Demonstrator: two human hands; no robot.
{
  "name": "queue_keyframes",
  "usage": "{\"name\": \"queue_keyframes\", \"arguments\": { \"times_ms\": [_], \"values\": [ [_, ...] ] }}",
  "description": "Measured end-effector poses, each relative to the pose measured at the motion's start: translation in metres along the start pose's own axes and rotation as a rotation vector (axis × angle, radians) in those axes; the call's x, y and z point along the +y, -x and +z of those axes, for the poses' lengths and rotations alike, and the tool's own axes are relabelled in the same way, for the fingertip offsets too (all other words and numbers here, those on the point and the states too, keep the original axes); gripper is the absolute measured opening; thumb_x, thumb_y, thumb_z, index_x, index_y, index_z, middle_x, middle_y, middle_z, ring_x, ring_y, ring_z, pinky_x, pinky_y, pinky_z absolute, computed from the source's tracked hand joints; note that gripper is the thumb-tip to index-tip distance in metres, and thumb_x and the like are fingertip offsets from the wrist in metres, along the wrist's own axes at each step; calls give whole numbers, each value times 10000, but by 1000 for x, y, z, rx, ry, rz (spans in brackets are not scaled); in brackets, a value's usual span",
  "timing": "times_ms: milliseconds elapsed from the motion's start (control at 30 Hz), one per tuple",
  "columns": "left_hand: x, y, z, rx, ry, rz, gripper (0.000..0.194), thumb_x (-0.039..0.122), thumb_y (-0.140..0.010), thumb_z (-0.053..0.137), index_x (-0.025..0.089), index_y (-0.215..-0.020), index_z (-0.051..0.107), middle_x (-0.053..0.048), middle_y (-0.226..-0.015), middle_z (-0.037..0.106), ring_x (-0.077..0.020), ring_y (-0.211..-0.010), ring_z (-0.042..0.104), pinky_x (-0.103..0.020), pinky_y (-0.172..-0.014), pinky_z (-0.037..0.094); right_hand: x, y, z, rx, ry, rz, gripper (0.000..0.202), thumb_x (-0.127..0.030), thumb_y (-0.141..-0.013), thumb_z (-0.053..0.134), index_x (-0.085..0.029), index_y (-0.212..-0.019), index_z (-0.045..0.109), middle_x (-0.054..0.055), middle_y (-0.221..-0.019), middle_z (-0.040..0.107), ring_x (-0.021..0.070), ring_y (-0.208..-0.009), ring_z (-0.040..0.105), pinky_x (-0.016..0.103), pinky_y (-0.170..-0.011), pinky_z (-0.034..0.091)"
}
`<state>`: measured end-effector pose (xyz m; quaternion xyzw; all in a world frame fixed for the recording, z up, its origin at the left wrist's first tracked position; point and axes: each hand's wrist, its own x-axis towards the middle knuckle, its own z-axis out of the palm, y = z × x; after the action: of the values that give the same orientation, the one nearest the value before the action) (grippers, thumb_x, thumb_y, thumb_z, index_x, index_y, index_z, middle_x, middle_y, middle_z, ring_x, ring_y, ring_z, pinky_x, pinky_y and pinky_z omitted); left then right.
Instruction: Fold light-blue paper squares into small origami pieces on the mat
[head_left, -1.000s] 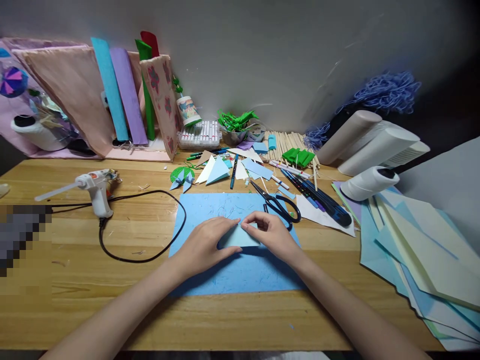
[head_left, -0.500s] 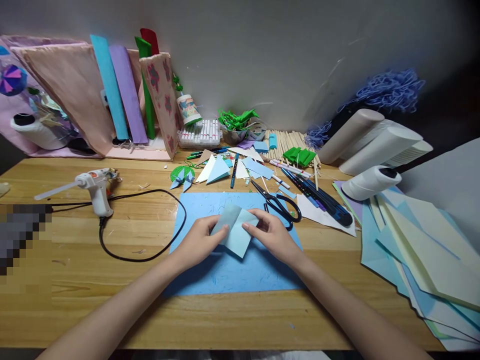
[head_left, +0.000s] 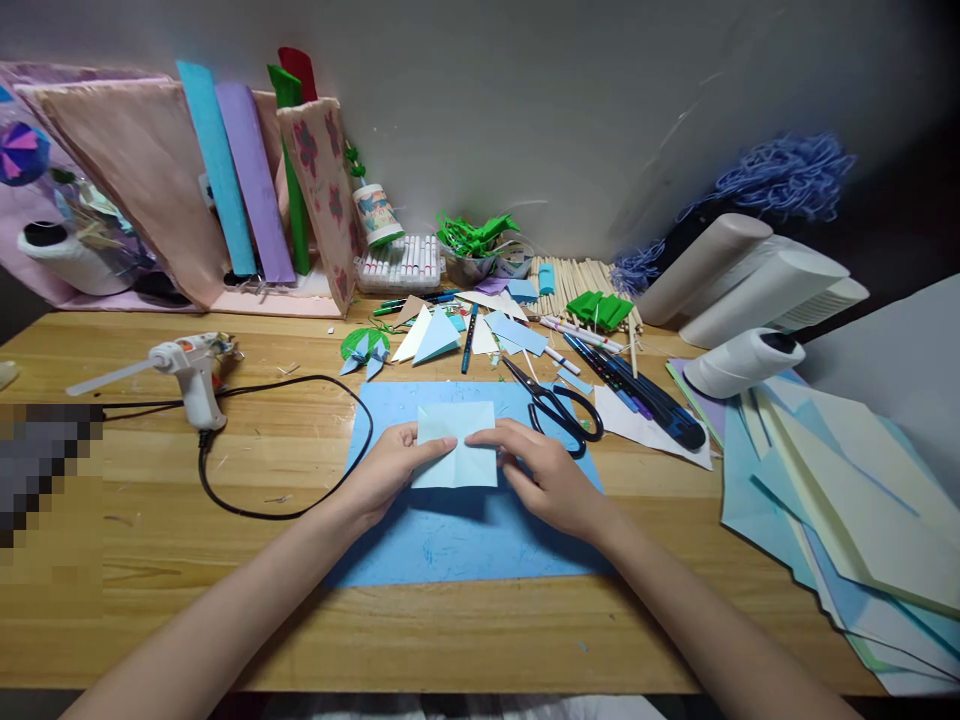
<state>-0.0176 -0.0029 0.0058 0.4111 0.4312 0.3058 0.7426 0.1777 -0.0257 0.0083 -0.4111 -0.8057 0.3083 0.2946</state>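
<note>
Sheet [head_left: 458,467] now flat, prev. bent, above blue mat [head_left: 465,545]; L hand [head_left: 388,463] pinches 1 edge; R hand [head_left: 551,478] half-curled, hold unclear; mat open nearside.

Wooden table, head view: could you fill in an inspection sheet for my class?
Surface: wooden table; blue mat, marked.
Things in work: paper square, pale blue, creased.
Clutter: paper scraps beyond the mat; scissors overlapping it; loose sheets at right.
Hands: left hand pinches the square's left side; right hand touches its right part, grip unclear.
Cables: glue gun cord loops over the mat's left edge.
Surroundings: grey wall behind.
</note>
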Motion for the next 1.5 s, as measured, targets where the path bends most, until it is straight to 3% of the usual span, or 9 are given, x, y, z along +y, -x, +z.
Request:
{"name": "queue_keyframes", "arguments": {
  "times_ms": [200, 367, 500, 600, 700, 800, 933, 1033, 1500],
  "values": [
    [1, 1, 1, -41, 7, -32, 340, 355, -739, 608, 103, -967, 633, -76, -829, 682, -141, -675, 589, -219, -606, 413, 1, 0, 7, 67, -151, 79, 316, -38, -744, 496, -223, -979, 599, 31, -877, 559, 146, -785, 531, 249, -661, 434],
    [1, 0, 0, -74, -41, -6, 321, 340, -704, 644, 125, -943, 640, -62, -878, 681, -154, -768, 608, -232, -694, 429, 0, -2, 11, 153, -292, 195, 85, -202, -786, 562, -195, -788, 647, 25, -770, 566, 146, -738, 533, 253, -634, 439],
    [-2, -2, 2, -37, -26, 40, 379, 325, -657, 683, 124, -972, 623, -78, -886, 681, -174, -815, 623, -279, -777, 448, -1, -4, 16, 246, -450, 323, 178, -324, -792, 557, -169, -736, 624, 33, -770, 569, 145, -720, 533, 247, -602, 461],
    [0, -1, 4, 17, -63, 75, 415, 308, -607, 715, 132, -972, 622, -64, -843, 682, -177, -772, 627, -285, -747, 465, -1, -6, 19, 271, -554, 389, 208, -355, -770, 571, -158, -714, 609, 24, -738, 566, 128, -661, 534, 246, -599, 482],
    [4, 2, 5, 55, -136, 92, 311, 353, -684, 641, 146, -917, 651, -36, -788, 673, -153, -721, 610, -242, -671, 460, 0, -6, 21, 295, -576, 418, 222, -364, -739, 601, -153, -674, 589, 6, -680, 544, 120, -623, 528, 243, -589, 487],
    [8, 6, 7, 84, -254, 149, 332, 428, -757, 542, 142, -864, 674, -33, -741, 666, -139, -666, 582, -218, -592, 432, 1, -4, 21, 294, -579, 433, 218, -356, -721, 622, -151, -665, 571, -7, -656, 515, 109, -587, 517, 230, -550, 480],
    [4, 9, 11, 230, -529, 255, 381, 438, -611, 689, 158, -869, 685, -43, -810, 686, -163, -696, 576, -243, -622, 427, 0, -2, 22, 269, -559, 436, 212, -351, -742, 601, -153, -677, 564, -3, -664, 515, 108, -575, 519, 224, -522, 470],
    [-3, 9, 13, 309, -655, 308, 339, 444, -606, 689, 173, -809, 700, -39, -800, 694, -170, -693, 575, -248, -617, 418, -3, -2, 23, 268, -537, 437, 219, -362, -750, 587, -159, -674, 555, -5, -660, 518, 111, -574, 523, 227, -526, 475],
    [-5, 12, 15, 238, -795, 404, 307, 405, -797, 499, 153, -682, 632, 29, -573, 535, -98, -545, 432, -200, -523, 319, -6, -2, 24, 276, -534, 453, 209, -361, -764, 574, -166, -694, 538, -20, -653, 496, 103, -554, 522, 220, -529, 471]
  ]
}}
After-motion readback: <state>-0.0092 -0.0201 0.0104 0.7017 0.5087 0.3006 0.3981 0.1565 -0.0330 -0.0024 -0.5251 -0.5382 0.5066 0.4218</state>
